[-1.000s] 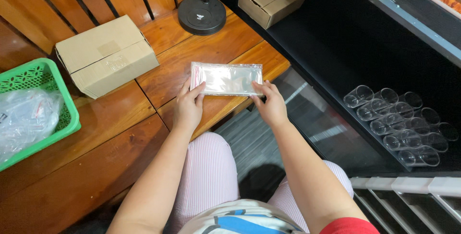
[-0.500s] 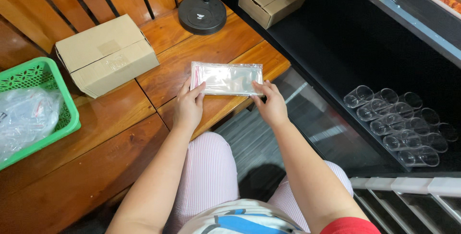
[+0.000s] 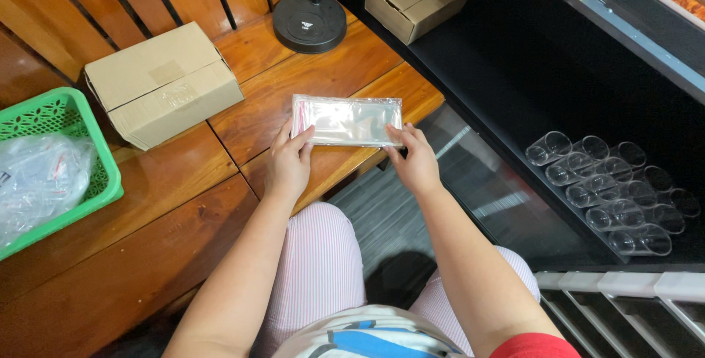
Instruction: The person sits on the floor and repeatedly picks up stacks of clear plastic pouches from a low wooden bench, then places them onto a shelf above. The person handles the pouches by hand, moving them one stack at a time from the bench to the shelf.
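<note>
Clear plastic pouch (image 3: 346, 120) lies flat on the wooden counter (image 3: 183, 182) between both hands, left hand (image 3: 288, 165) and right hand (image 3: 416, 161) each pinching a near corner; judged light, limp, slippery, best gripped at its edges.

Both hands hold a clear plastic bag (image 3: 346, 120) flat on the wooden table (image 3: 183, 182): the left hand (image 3: 288, 167) at its left corner, the right hand (image 3: 415, 161) at its right. A cardboard box (image 3: 163, 82) sits nearby.
</note>
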